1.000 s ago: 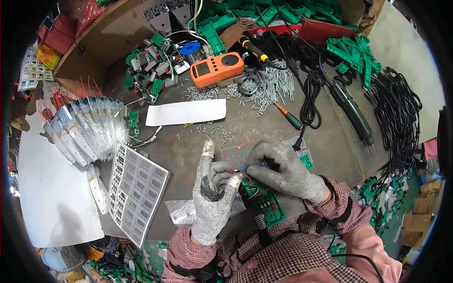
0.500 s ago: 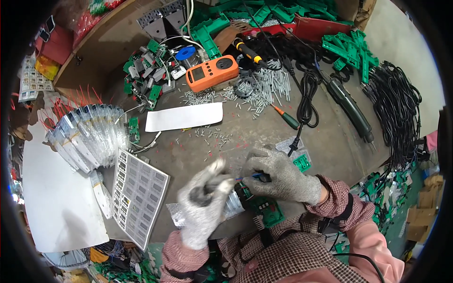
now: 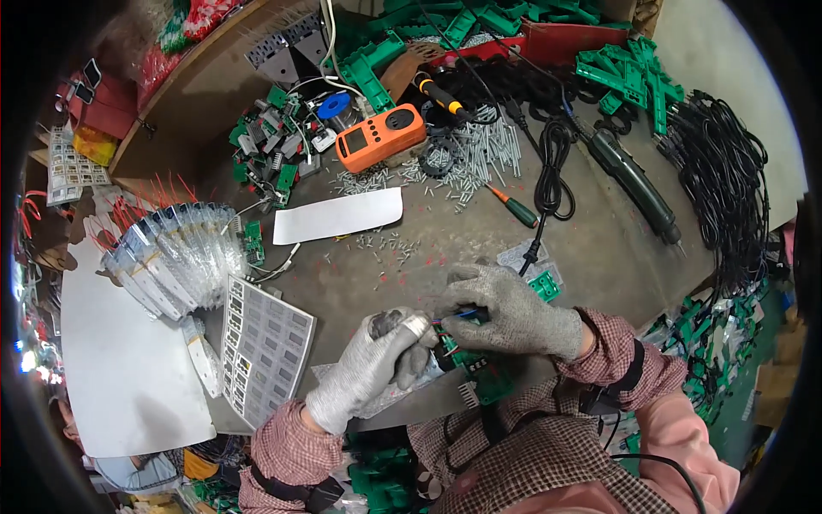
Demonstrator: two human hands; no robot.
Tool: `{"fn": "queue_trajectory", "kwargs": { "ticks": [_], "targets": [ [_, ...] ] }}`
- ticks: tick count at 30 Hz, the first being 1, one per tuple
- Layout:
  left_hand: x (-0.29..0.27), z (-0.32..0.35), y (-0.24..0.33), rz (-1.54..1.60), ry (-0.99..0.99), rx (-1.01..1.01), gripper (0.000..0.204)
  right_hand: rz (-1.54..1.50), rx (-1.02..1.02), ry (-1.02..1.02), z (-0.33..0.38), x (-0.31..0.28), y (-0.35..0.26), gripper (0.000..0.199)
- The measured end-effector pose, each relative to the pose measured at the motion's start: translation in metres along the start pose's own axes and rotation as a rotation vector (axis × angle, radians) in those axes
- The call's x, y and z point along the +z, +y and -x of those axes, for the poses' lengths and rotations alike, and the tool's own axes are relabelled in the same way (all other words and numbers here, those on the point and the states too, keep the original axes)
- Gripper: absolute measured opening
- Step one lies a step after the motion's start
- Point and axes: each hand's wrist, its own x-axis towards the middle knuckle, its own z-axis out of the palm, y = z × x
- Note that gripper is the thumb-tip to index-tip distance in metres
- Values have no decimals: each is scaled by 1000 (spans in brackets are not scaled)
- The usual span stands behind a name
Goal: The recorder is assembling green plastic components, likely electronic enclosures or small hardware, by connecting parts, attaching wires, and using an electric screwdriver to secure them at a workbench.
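My left hand [image 3: 377,355], in a grey-white glove, is closed with thumb and forefinger pinched beside a green circuit board [image 3: 490,385]. What lies in that pinch is too small to make out. My right hand [image 3: 518,313], gloved in grey, curls its fingers round a thin blue wire [image 3: 467,313] with something dark at its end. The fingertips of both hands nearly meet above the board, where more thin wires show partly hidden. The board lies at the table's near edge. A clear plastic bag [image 3: 390,401] sits under my left hand.
Right of my hands are a small green part [image 3: 544,286] and a coiled black cord [image 3: 555,176]. Farther off lie a green-handled screwdriver [image 3: 518,210], an electric screwdriver [image 3: 634,184], loose screws [image 3: 488,154] and an orange meter [image 3: 381,137]. A grid tray [image 3: 267,347] and bagged parts [image 3: 175,253] stand left.
My left hand has turned and moved in toward the right hand, its fingers closing to a pinch. My right hand stays nearly in place. The whole view has shifted slightly.
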Motion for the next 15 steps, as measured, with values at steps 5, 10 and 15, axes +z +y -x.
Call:
{"fn": "queue_trajectory", "kwargs": {
  "ticks": [5,10,15],
  "targets": [
    [11,5,-6,-932,399,775,33,-79,39,-6,-3,-1,-5,23],
    [-1,2,10,-34,-6,10,34,-30,4,19,-2,-2,-2,23],
    [11,1,3,-925,345,698,33,-10,-48,34,-4,-2,-2,23]
  ]
}}
